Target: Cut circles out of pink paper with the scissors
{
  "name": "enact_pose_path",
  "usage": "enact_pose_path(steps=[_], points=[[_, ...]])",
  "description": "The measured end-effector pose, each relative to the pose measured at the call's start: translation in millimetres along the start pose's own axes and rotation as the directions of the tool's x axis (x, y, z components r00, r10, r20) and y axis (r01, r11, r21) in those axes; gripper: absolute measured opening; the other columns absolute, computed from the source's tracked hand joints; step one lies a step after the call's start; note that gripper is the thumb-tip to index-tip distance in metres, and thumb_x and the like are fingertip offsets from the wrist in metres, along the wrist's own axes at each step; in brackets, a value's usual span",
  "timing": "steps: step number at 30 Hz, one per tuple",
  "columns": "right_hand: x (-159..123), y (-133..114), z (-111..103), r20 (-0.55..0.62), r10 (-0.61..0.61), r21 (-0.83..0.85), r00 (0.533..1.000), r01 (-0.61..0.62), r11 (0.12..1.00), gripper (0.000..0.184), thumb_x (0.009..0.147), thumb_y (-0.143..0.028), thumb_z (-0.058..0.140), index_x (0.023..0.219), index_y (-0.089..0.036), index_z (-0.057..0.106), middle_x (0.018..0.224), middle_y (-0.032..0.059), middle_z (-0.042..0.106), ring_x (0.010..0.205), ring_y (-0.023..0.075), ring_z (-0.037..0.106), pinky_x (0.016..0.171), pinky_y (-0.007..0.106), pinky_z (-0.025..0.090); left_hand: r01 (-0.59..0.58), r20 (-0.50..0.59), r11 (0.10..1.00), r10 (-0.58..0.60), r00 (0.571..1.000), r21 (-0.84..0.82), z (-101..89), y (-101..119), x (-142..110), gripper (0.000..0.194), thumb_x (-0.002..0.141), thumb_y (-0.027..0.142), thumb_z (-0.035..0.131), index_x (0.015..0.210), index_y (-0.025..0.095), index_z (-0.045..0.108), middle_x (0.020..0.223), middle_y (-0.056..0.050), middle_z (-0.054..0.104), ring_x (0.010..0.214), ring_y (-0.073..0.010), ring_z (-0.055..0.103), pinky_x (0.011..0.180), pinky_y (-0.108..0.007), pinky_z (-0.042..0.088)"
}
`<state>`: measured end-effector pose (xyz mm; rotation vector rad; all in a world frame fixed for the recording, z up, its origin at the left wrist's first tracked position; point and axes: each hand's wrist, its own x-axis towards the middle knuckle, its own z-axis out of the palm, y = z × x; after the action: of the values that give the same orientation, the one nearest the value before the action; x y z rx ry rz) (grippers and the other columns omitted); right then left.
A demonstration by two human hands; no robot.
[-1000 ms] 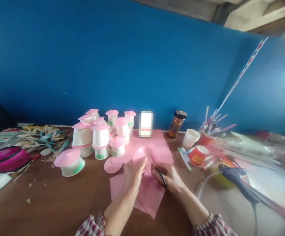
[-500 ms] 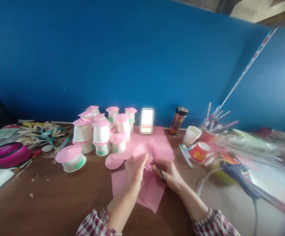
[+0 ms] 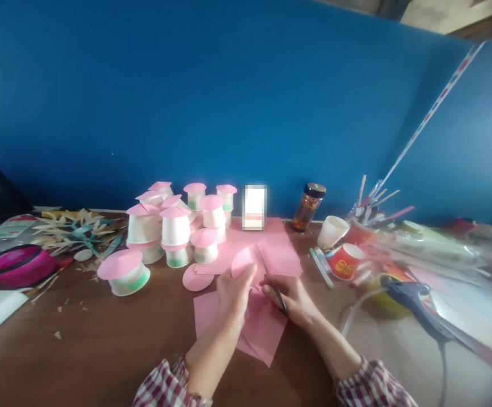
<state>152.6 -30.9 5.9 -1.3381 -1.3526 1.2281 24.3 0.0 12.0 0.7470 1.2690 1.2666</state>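
Observation:
My left hand (image 3: 236, 294) is closed on a pink paper circle (image 3: 244, 259), its thumb lying on top. In my right hand (image 3: 292, 297) is a pair of scissors (image 3: 280, 299) with dark handles; the blades point up and away, beside the circle's right edge. Whether the blades touch the paper I cannot tell. Below both hands lie pink paper sheets (image 3: 266, 336), and a larger pink sheet (image 3: 277, 234) lies behind them. Another pink circle (image 3: 197, 278) rests on the table to the left of my left hand.
White paper cups (image 3: 175, 230) with pink cone tops stand grouped at left. A jar (image 3: 309, 208), a white cup (image 3: 332, 232), a red cup (image 3: 346, 261) and a glue gun (image 3: 419, 305) are at right. A pink bowl-like thing (image 3: 19, 265) sits far left.
The hands, paper circle and scissors hold almost the same position. The whole view has shifted very slightly.

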Motion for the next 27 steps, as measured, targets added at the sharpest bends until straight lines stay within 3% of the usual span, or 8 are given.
enact_pose_path(steps=[8, 14, 23, 27], points=[[-0.5, 0.2, -0.5, 0.001, -0.044, -0.052, 0.999, 0.044, 0.998, 0.02, 0.073, -0.032, 0.068, 0.069, -0.013, 0.063, 0.051, -0.0048, 0.044, 0.045, 0.0081, 0.038, 0.04, 0.018, 0.031, -0.012, 0.031, 1.0, 0.013, 0.999, -0.015, -1.0, 0.4, 0.7, 0.023, 0.063, 0.032, 0.073, 0.075, 0.012, 0.069, 0.062, -0.007, 0.068, 0.061, -0.0246, 0.065, 0.05, -0.03, 0.049], [1.8, 3.0, 1.8, -0.05, -0.062, -0.114, 0.997, 0.056, 0.992, 0.027, 0.074, -0.03, 0.067, 0.057, -0.016, 0.052, 0.046, -0.0064, 0.039, 0.039, 0.007, 0.036, 0.036, 0.017, 0.027, -0.013, 0.015, 1.0, 0.013, 1.0, 0.01, -2.9, -2.0, 2.1, 0.028, 0.062, 0.036, 0.075, 0.077, 0.013, 0.069, 0.063, -0.006, 0.067, 0.061, -0.0235, 0.064, 0.05, -0.029, 0.048], [-0.2, 2.0, 0.3, -0.002, -0.044, 0.006, 0.999, 0.044, 0.999, 0.024, 0.073, -0.033, 0.069, 0.064, -0.016, 0.056, 0.047, -0.0066, 0.043, 0.037, 0.0078, 0.042, 0.036, 0.018, 0.031, 0.004, 0.033, 1.0, -0.005, 0.999, 0.023, -4.1, 1.0, 0.1, 0.023, 0.063, 0.032, 0.074, 0.073, 0.013, 0.067, 0.061, -0.007, 0.066, 0.056, -0.021, 0.062, 0.048, -0.028, 0.048], [1.8, 5.2, -1.5, -0.058, -0.038, 0.007, 0.998, 0.038, 0.999, 0.024, 0.074, -0.037, 0.068, 0.069, -0.015, 0.06, 0.047, -0.0058, 0.046, 0.038, 0.0088, 0.043, 0.037, 0.019, 0.033, 0.012, 0.039, 0.998, -0.01, 0.999, -0.057, -5.0, 1.9, 0.8, 0.024, 0.062, 0.029, 0.076, 0.076, 0.012, 0.067, 0.064, -0.008, 0.068, 0.057, -0.0223, 0.063, 0.047, -0.029, 0.049]])
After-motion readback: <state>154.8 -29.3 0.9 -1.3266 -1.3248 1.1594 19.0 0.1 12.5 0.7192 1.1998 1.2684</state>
